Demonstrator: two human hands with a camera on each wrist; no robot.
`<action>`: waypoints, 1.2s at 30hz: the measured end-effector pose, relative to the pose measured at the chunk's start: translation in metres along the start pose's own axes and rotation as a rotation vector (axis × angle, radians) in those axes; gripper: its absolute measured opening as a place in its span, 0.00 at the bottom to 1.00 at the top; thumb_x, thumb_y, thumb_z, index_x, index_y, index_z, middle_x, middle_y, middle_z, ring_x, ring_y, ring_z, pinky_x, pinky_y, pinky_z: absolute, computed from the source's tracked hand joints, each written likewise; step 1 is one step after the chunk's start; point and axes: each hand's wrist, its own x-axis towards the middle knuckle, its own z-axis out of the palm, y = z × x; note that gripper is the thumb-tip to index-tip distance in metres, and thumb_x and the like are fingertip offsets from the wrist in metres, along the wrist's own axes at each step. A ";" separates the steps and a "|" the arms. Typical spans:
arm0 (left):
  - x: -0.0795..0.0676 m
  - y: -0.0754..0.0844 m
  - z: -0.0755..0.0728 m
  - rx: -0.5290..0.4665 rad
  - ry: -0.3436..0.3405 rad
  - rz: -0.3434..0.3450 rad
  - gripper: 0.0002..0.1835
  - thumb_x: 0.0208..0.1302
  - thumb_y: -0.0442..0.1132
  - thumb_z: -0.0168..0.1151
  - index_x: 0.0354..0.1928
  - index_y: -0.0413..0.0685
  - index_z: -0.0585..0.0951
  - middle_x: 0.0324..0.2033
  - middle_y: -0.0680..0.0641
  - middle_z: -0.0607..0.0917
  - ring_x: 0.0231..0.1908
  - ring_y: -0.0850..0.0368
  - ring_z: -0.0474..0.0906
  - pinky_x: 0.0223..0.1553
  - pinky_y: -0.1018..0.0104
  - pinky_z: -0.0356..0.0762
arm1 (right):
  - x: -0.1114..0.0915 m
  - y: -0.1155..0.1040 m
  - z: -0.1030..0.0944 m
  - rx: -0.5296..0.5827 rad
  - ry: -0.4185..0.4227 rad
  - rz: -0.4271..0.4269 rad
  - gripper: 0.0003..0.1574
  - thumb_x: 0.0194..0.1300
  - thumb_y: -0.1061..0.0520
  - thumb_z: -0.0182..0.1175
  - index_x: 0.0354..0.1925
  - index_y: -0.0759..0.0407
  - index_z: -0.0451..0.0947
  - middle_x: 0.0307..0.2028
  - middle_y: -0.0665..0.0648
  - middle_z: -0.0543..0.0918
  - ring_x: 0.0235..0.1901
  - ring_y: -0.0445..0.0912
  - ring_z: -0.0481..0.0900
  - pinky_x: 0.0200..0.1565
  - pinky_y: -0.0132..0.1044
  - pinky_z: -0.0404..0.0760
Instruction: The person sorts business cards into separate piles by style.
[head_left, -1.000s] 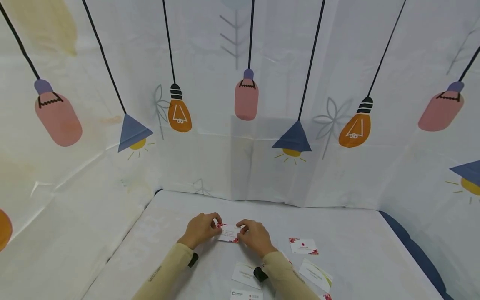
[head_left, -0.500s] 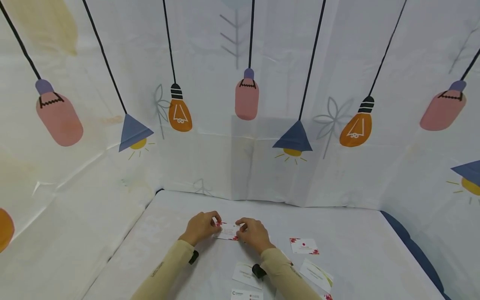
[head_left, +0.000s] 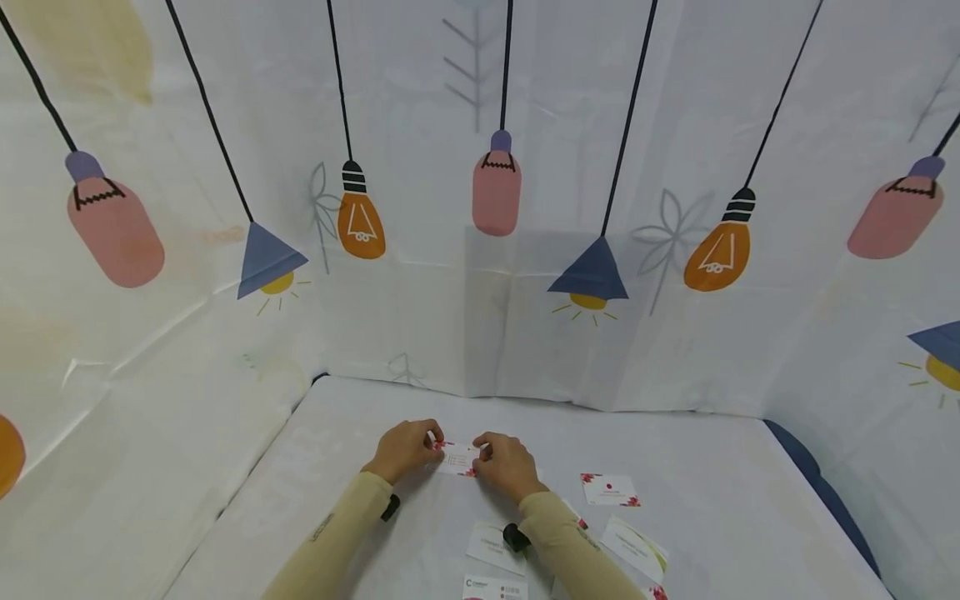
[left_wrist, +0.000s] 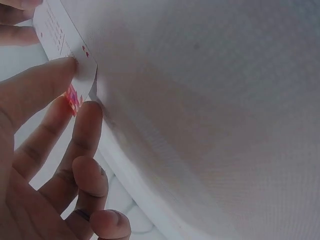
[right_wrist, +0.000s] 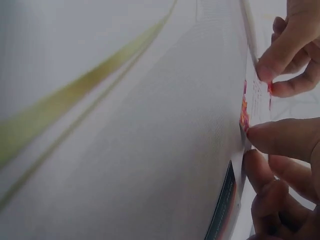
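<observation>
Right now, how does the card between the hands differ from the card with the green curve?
The held card has red corner decoration; the other card has a green curve near one edge. The left hand and right hand pinch the held card; no hand touches the other card. The held card runs nearly straight across the head view; the other card slants. Both are white with print.
</observation>
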 end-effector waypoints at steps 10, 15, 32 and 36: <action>0.001 0.001 0.001 0.033 -0.016 0.003 0.10 0.53 0.41 0.78 0.37 0.52 0.87 0.28 0.55 0.82 0.28 0.62 0.73 0.32 0.61 0.73 | 0.001 0.001 0.002 -0.044 -0.014 0.010 0.10 0.55 0.55 0.73 0.38 0.52 0.86 0.30 0.44 0.82 0.30 0.39 0.77 0.32 0.39 0.76; 0.000 0.001 0.000 0.034 -0.007 0.009 0.10 0.53 0.41 0.78 0.37 0.51 0.86 0.28 0.54 0.81 0.28 0.62 0.73 0.32 0.62 0.73 | 0.002 0.002 0.003 -0.037 -0.015 0.016 0.11 0.55 0.56 0.73 0.39 0.53 0.86 0.29 0.45 0.82 0.30 0.40 0.77 0.31 0.39 0.76; 0.000 0.001 0.000 0.032 -0.002 -0.009 0.13 0.57 0.42 0.76 0.42 0.50 0.84 0.30 0.55 0.82 0.29 0.62 0.74 0.34 0.61 0.74 | -0.001 0.002 0.001 -0.021 0.035 -0.009 0.11 0.56 0.57 0.72 0.40 0.53 0.85 0.28 0.45 0.81 0.28 0.39 0.74 0.31 0.38 0.74; 0.001 0.001 0.000 0.024 0.009 -0.003 0.13 0.57 0.42 0.75 0.43 0.50 0.85 0.30 0.55 0.82 0.29 0.61 0.74 0.34 0.61 0.74 | -0.001 0.002 -0.002 -0.004 0.047 -0.008 0.12 0.56 0.57 0.72 0.40 0.54 0.86 0.29 0.45 0.81 0.29 0.40 0.75 0.32 0.39 0.75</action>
